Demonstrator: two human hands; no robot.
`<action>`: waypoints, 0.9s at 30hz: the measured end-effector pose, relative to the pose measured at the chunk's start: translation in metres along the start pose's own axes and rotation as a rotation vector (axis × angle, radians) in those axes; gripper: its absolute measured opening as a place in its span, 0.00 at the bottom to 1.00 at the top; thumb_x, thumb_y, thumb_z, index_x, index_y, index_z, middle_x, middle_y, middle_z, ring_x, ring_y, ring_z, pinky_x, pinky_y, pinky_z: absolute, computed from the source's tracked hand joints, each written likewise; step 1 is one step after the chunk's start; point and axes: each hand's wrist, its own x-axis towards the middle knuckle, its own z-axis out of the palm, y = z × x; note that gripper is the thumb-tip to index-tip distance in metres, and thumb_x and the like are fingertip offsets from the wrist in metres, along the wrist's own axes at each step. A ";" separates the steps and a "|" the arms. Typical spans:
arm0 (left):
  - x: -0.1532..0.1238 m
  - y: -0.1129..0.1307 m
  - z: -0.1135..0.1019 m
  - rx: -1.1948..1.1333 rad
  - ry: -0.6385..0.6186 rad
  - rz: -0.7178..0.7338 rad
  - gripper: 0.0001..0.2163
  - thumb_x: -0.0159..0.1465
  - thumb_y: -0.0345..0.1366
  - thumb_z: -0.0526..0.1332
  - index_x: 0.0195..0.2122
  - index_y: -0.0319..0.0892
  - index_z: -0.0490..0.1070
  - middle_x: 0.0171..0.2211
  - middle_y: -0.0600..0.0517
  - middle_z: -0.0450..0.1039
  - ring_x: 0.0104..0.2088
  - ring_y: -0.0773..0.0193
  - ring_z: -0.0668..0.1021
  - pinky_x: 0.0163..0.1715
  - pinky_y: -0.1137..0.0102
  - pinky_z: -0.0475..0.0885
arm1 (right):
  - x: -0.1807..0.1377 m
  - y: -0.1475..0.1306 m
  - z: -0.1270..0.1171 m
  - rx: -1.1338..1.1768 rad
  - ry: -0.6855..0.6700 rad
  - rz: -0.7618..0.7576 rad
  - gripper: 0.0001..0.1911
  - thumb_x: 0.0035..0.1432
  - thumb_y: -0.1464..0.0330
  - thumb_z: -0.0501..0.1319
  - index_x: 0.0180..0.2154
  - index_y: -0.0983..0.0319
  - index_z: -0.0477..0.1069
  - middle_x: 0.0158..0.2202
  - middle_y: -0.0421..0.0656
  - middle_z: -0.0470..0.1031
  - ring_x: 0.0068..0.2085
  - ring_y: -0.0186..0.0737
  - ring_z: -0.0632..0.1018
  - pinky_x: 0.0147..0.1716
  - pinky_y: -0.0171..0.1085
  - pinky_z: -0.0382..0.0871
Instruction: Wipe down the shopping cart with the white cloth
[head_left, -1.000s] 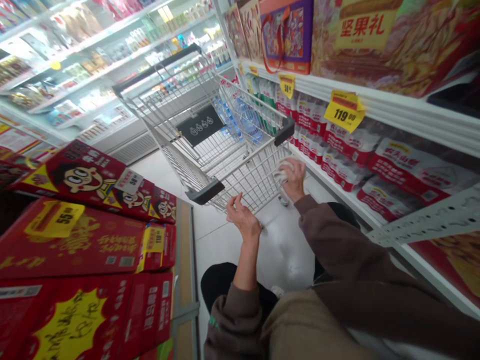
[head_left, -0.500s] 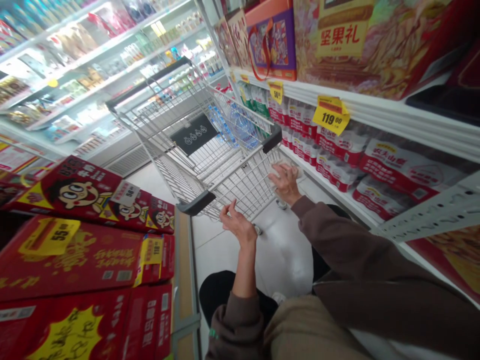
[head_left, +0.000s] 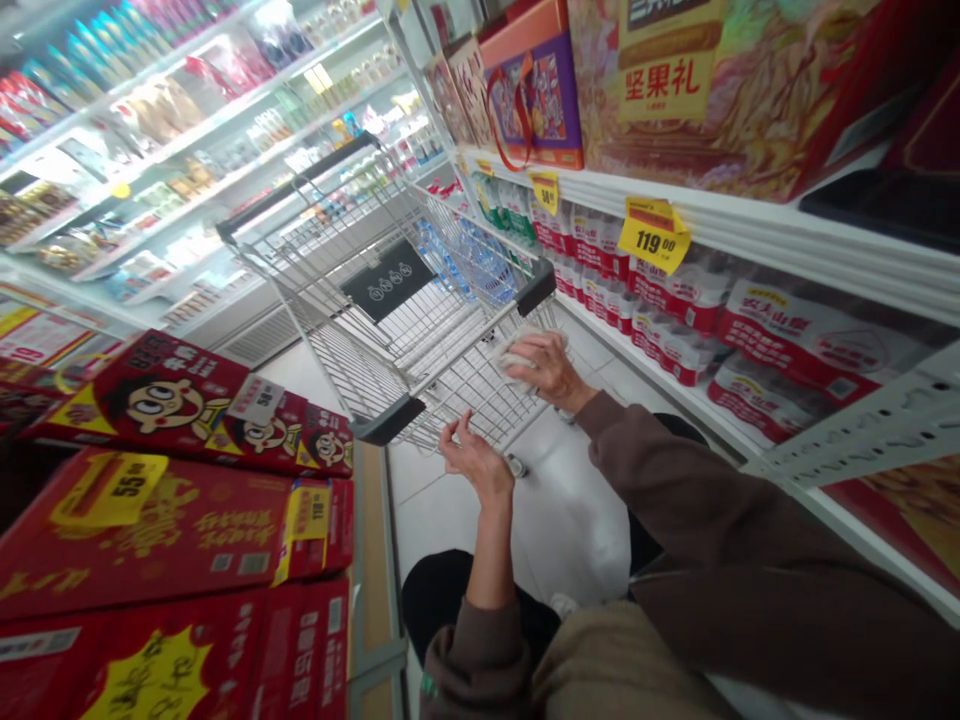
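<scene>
A wire shopping cart [head_left: 360, 300] stands in the aisle in front of me, its basket empty apart from a black sign panel. My right hand [head_left: 544, 368] presses a white cloth [head_left: 512, 350] against the cart's near metal bar, fingers closed over it. Just below that bar hovers my left hand [head_left: 471, 458], fingers loosely curled and apart, holding nothing. Both sleeves are brown.
Red gift boxes [head_left: 172, 500] with yellow price tags are stacked at my left. On the right, shelves hold red-labelled bottle packs [head_left: 795, 350] and a yellow 119.00 tag [head_left: 654, 235]. A lit refrigerated case [head_left: 150, 130] runs behind the cart. White floor tiles [head_left: 577, 520] lie below.
My right hand with the cloth has slid left along the cart's bar. My left hand has stayed about where it was below the bar.
</scene>
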 end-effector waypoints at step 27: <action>-0.003 0.036 0.016 0.136 -0.199 0.230 0.24 0.77 0.43 0.42 0.67 0.47 0.69 0.68 0.44 0.68 0.73 0.47 0.59 0.67 0.45 0.52 | -0.100 0.054 0.009 0.072 0.261 0.645 0.28 0.53 0.74 0.59 0.57 0.62 0.69 0.53 0.53 0.75 0.56 0.50 0.74 0.60 0.54 0.68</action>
